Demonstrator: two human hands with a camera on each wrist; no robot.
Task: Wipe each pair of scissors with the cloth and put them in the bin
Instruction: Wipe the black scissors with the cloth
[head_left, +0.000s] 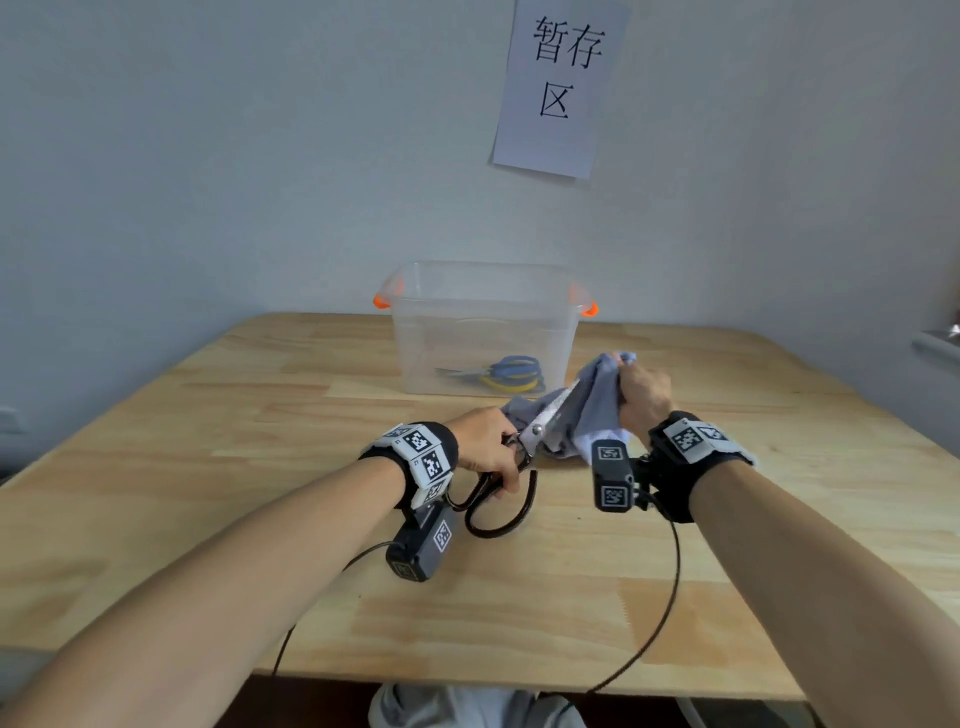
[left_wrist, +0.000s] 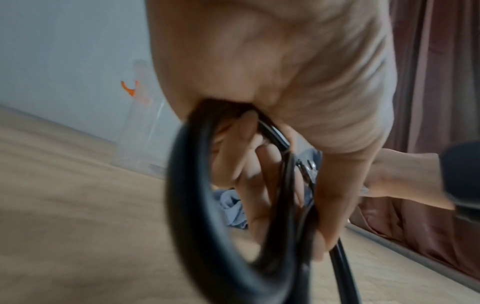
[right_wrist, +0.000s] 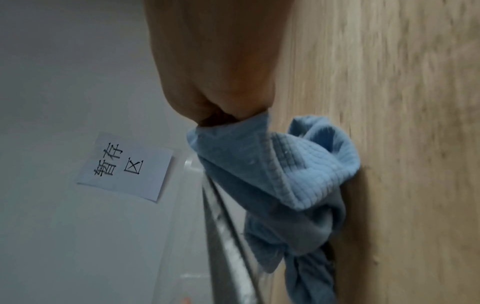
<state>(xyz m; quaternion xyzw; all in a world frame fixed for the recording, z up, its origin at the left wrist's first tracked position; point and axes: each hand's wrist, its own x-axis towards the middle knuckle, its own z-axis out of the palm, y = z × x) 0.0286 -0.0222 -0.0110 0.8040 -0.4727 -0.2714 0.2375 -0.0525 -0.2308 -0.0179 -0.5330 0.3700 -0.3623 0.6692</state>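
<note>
My left hand (head_left: 488, 447) grips the black handles of large steel scissors (head_left: 545, 423), whose blades point up and right into a blue-grey cloth (head_left: 587, 405). In the left wrist view the fingers (left_wrist: 262, 168) curl through the black handle loops of the scissors (left_wrist: 187, 185). My right hand (head_left: 641, 392) clutches the cloth around the blade tips, above the table. In the right wrist view the cloth (right_wrist: 291, 164) hangs bunched from the fist (right_wrist: 221, 86), with the scissors' blades (right_wrist: 228, 236) running beside it. A clear bin (head_left: 483, 327) with orange latches stands behind, holding blue- and yellow-handled scissors (head_left: 506, 371).
The wooden table (head_left: 208, 467) reaches to the grey wall. A paper sign (head_left: 556, 88) with characters hangs above the bin. Camera cables trail off the table's front edge. A grey ledge (head_left: 935, 345) sits at the far right.
</note>
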